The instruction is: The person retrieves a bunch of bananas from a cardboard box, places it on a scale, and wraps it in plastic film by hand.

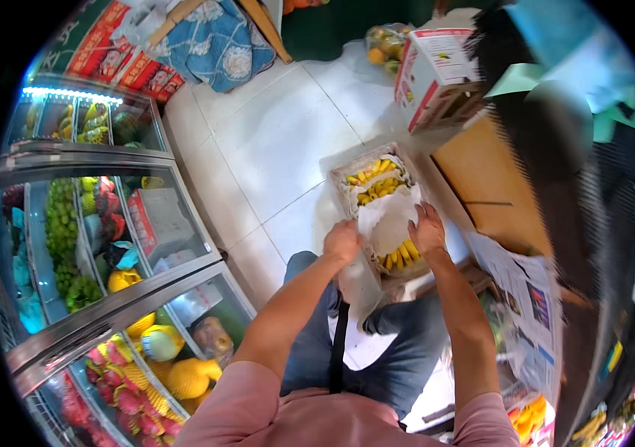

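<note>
A long open cardboard box stands on the floor before my knees. Yellow bananas lie in its far half, and another bunch of bananas shows at the near end. Between them a sheet of white paper covers the middle. At the box's left side my left hand is closed, its curled fingers on the paper's left edge. My right hand rests at the paper's right edge, fingers stretched out and a little apart. Whatever lies beneath the sheet is hidden.
Glass-fronted fruit cases line the left. A white and red carton and a bag of fruit stand beyond the box. Brown cardboard and a newspaper flank the right. A blue patterned cloth lies at the far left.
</note>
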